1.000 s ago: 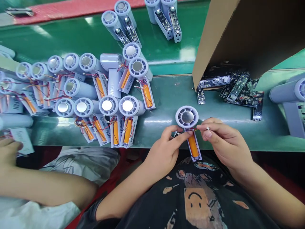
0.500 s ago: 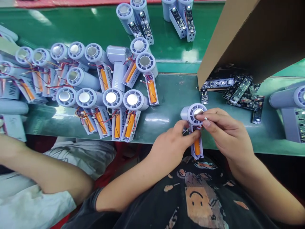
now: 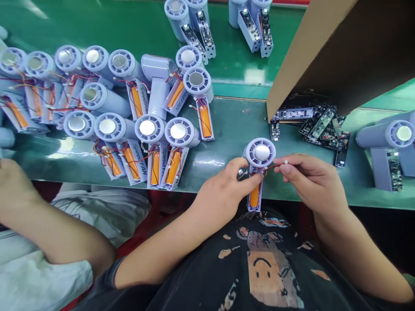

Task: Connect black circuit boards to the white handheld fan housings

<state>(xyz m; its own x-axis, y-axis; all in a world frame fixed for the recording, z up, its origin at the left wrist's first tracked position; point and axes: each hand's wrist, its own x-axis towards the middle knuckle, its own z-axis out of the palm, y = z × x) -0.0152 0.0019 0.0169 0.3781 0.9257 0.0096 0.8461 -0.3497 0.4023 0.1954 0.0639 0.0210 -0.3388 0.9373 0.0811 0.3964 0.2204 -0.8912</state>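
A lilac handheld fan (image 3: 255, 199) with a round grille and a silver centre stands near the bench's front edge, its handle open toward me. An orange battery and thin wires show inside the handle. My left hand (image 3: 225, 188) grips the fan just below its head, thumb across the open handle; a small dark circuit board (image 3: 241, 173) shows beside those fingers. Between thumb and forefinger, my right hand (image 3: 309, 179) pinches a red wire (image 3: 272, 166), drawn out to the right of the fan. A small white connector (image 3: 285, 162) sits at its end.
Several open fans (image 3: 147, 129) with orange batteries crowd the left. More fans with circuit boards (image 3: 249, 30) stand at the back and on the right (image 3: 385, 164). A cardboard box (image 3: 292, 56) leans over a pile of circuit boards (image 3: 324, 125). A co-worker's arm (image 3: 48, 216) is at lower left.
The fan tilted and shifted right, then came back left with its grille facing up. My right hand moved close to the grille, then back right, stretching the wire out.
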